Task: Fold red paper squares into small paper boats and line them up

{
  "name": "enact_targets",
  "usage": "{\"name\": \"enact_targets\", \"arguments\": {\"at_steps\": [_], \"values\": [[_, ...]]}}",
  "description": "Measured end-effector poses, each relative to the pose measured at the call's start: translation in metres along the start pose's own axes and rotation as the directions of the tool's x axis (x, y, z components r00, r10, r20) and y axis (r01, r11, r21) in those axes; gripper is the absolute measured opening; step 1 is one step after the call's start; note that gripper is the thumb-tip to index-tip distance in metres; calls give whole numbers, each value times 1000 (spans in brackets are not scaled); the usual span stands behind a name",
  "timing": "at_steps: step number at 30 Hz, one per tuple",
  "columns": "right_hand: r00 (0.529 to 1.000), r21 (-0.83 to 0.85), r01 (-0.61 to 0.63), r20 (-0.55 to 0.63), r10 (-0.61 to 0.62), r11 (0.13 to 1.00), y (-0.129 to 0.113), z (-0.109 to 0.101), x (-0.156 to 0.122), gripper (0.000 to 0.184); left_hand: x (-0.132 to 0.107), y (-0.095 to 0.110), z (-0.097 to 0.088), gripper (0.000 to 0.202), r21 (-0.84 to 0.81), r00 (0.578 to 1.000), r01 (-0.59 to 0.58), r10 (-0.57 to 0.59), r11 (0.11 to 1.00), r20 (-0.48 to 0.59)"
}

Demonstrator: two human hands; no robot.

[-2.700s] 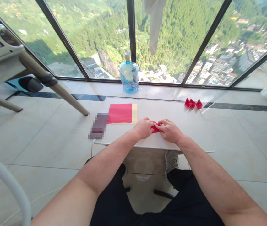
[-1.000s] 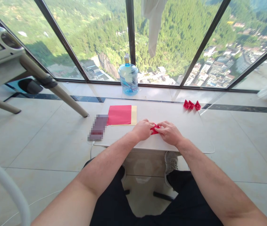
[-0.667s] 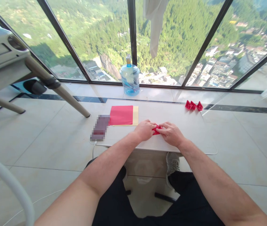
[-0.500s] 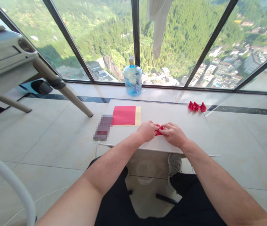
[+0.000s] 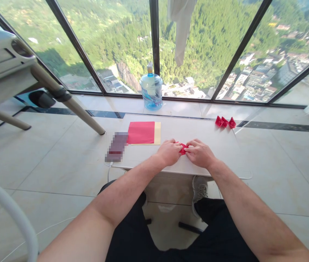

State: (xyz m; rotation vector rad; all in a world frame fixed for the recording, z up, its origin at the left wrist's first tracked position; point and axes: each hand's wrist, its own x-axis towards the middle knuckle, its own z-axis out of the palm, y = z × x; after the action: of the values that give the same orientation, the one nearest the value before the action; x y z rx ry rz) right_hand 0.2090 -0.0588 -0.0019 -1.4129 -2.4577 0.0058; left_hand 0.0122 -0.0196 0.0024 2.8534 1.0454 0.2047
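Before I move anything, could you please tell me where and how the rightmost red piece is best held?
Probably pinch the rightmost piece by its peak, the right hand coming from above and slightly right, once free of the paper: the point looks upright, and the middle piece sits close on its left.

We wear dark, near-black trousers (image 5: pixel 132 233), plain and full-length | our right shoe (image 5: pixel 199 186) is light grey with laces | our left shoe (image 5: pixel 144 199) is mostly hidden | our arms (image 5: pixel 132 183), left hand (image 5: pixel 170 152) and right hand (image 5: pixel 200 154) are bare
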Motion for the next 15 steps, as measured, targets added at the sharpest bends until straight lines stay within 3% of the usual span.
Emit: {"name": "enact_targets", "arguments": {"at_steps": [8,15], "values": [[988,-117,-126,76,135,985,-9,2,9,29,1,11,-3,31,9,999,30,-29,1000,-33],[986,-114,-107,112,119,988,2,-2,3,32,0,8,-5,29,11,999,51,-51,999,-7]]}}
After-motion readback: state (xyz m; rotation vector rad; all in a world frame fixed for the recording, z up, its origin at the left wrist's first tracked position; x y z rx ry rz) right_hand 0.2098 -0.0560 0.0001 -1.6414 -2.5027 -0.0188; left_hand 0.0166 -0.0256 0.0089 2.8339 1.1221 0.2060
